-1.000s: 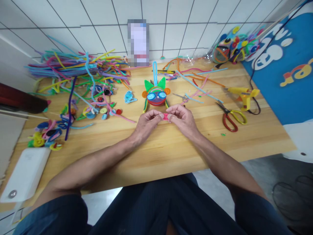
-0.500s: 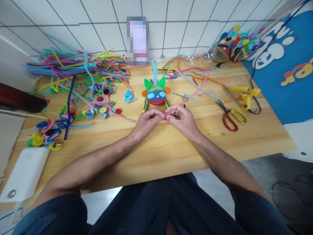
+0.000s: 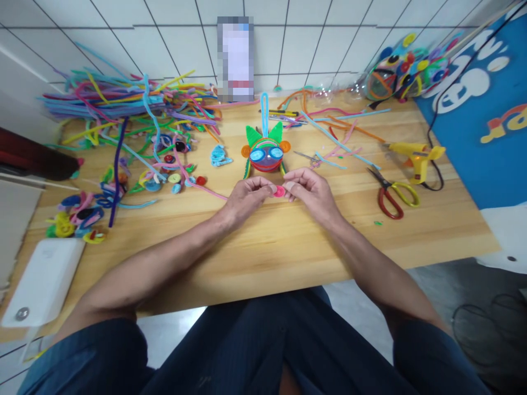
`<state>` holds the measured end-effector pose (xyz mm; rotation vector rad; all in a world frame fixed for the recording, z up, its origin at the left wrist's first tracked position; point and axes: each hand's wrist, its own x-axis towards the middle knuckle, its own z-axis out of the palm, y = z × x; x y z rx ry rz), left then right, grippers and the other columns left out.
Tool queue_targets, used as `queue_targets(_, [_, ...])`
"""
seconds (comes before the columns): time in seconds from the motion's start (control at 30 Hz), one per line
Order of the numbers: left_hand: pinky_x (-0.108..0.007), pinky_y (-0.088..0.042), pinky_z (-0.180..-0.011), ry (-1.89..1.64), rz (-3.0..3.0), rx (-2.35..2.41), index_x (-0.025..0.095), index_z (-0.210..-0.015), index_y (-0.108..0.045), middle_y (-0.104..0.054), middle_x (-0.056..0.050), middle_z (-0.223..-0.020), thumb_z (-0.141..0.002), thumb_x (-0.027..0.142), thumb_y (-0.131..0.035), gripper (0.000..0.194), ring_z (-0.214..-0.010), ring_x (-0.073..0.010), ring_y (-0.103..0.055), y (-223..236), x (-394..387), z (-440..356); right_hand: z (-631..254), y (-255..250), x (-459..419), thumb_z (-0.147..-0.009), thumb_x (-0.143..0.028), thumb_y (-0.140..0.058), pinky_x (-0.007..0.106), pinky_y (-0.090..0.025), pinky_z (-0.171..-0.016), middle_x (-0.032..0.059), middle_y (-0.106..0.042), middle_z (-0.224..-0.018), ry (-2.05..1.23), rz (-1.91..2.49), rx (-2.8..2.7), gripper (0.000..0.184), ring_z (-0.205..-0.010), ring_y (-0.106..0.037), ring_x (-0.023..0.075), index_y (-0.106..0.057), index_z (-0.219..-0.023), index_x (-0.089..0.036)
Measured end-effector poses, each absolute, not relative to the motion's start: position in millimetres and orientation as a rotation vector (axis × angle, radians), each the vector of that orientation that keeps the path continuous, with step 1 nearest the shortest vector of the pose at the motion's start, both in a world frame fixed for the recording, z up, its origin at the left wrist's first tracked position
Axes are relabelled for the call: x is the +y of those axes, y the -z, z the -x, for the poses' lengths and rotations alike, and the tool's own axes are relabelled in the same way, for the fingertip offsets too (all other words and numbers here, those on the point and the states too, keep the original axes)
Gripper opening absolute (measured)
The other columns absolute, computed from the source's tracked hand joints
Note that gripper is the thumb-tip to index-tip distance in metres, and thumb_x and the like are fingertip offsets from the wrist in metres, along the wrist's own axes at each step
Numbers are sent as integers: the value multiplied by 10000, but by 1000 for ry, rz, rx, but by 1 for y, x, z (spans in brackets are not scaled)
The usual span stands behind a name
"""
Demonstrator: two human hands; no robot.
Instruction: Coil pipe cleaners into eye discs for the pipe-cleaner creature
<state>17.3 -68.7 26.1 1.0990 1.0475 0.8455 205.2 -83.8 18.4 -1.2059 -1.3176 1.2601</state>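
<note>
Both hands meet over the middle of the wooden table [image 3: 288, 247]. My left hand [image 3: 246, 198] and my right hand [image 3: 309, 189] each pinch a side of a small pink coiled pipe-cleaner disc [image 3: 279, 191], fingers curled. Just beyond the hands lies a pipe-cleaner face figure [image 3: 265, 153] with green ears, blue eyes, orange side coils and a tall blue loop on top.
A big heap of coloured pipe cleaners [image 3: 123, 109] fills the back left, with small coils [image 3: 78, 214] nearer. Red-handled scissors [image 3: 389, 195] and a yellow glue gun [image 3: 415, 156] lie to the right. A white box [image 3: 43, 280] sits at the left front edge.
The view has shifted slightly, so the table sits a little lower and to the right. The hands stay together on the pink coil, turning it slightly.
</note>
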Motion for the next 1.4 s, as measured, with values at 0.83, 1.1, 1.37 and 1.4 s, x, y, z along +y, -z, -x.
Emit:
queue_targets(0.83, [-235,-263,-466,-931,-1092,984,157,-749,-732,-676,-14,-681,-769,313,-783,166,-493,-63,-379,-38,-66,-12,-201,-24,-85,-853,-423,-750,268,-507,-619,-17,-666,-781,-1185,1137,-1328,264,-697,-618,129,-647,-986,-219])
queue_targets(1.1, [-247,-288,-505,-880,-1140,1045,164,-743,-736,-594,24,-599,-752,332,-789,176,-515,-75,-384,-31,-72,-20,-196,-17,-87,-803,-333,-775,258,-506,-629,-35,-657,-777,-1204,1142,-1323,248,-678,-617,110,-607,-950,-224])
queue_targets(1.37, [-251,-409,-609,-805,-1303,1046,157,-744,-729,-671,4,-673,-788,370,-768,221,-601,-96,-496,-33,-68,-13,-198,-14,-85,-786,-299,-787,272,-543,-699,-26,-694,-801,-1239,1143,-1348,260,-714,-665,117,-607,-956,-220])
queue_targets(1.4, [-255,-430,-634,-793,-1320,1044,156,-750,-732,-696,-7,-706,-790,370,-768,220,-627,-104,-530,-33,-67,-11,-199,-13,-85,-778,-294,-790,271,-546,-700,-25,-696,-804,-1252,1147,-1351,263,-717,-670,117,-611,-955,-218])
